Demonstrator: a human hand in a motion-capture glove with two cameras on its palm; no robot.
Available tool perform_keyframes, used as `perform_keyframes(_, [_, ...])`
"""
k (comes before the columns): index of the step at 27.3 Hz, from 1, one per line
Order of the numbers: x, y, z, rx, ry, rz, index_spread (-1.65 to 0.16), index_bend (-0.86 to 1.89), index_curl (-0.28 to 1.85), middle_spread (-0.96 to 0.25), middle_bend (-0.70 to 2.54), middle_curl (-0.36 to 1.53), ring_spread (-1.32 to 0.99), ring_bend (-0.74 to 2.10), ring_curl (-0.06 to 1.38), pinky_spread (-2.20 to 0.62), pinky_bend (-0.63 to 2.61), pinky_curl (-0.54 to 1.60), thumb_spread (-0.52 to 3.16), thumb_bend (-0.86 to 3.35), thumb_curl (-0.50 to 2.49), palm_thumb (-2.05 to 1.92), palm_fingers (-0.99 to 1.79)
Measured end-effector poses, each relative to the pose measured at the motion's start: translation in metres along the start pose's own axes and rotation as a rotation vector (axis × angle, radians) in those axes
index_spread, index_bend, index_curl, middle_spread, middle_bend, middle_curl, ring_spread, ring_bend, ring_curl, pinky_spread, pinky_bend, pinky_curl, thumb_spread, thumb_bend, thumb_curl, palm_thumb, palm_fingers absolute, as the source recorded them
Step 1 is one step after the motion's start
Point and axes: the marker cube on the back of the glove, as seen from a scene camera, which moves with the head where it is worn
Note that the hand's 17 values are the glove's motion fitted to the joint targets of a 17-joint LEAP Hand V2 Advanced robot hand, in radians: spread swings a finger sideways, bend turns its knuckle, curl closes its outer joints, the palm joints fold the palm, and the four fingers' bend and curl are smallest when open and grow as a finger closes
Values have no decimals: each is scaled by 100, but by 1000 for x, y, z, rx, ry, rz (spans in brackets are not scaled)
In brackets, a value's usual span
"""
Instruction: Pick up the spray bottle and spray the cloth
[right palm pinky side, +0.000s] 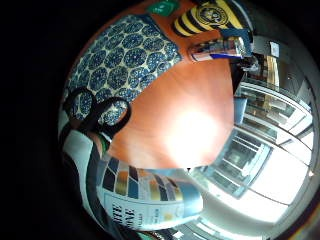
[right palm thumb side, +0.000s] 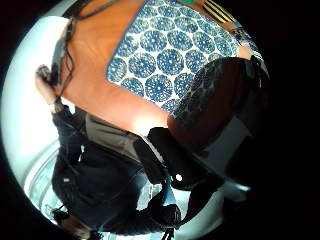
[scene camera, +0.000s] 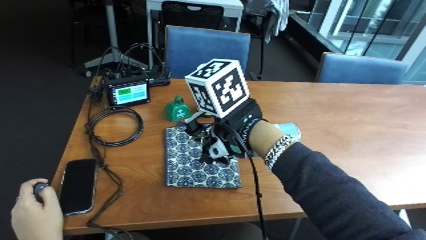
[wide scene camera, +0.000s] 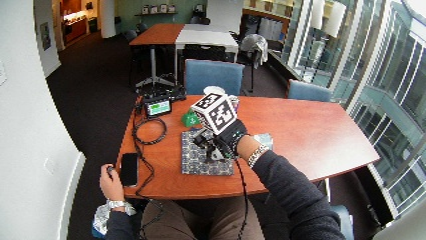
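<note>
While the spray bottle (right palm pinky side: 150, 200) is up off the table (scene camera: 346, 115), it lies in the gloved right hand (scene camera: 241, 127). Its labelled body sits close against the palm, and its pale end shows past the little-finger side of the wrist. The glove's fingers (right palm thumb side: 170, 160) curl round the bottle. Where a finger sits on the trigger cannot be made out.

The hand hangs directly over the blue patterned cloth (scene camera: 193, 167), which lies flat on the table in front of the person. The bottle looks tipped, its working end turned down toward the fabric. That is probably so the spray lands on the cloth and not on the wood around it. By this reading the pick-up is done and the spraying is the step in hand. No mist or wet patch can be seen on the cloth.

Just beyond the cloth's far edge stands a small green object (scene camera: 176, 110). A little screen (scene camera: 128, 93) glows farther back, near the table's corner. A dark phone (scene camera: 78, 185) lies well apart from the cloth at the near edge. The person's bare left hand (scene camera: 33, 215) rests beside the phone, taking no part in the work.
</note>
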Motion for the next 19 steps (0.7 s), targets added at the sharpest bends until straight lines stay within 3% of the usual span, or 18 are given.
perform_keyframes(11, [-14, 16, -94, 379, -655, -268, -31, 29, 52, -25, 69, 50, -22, 59, 42, -28, 41, 38, 105, -2, 26, 33, 140])
perform_keyframes(19, [-44, 4, -110, 732, -1046, -353, -31, 29, 52, -25, 70, 50, -22, 59, 43, -28, 41, 37, 106, -2, 26, 34, 140])
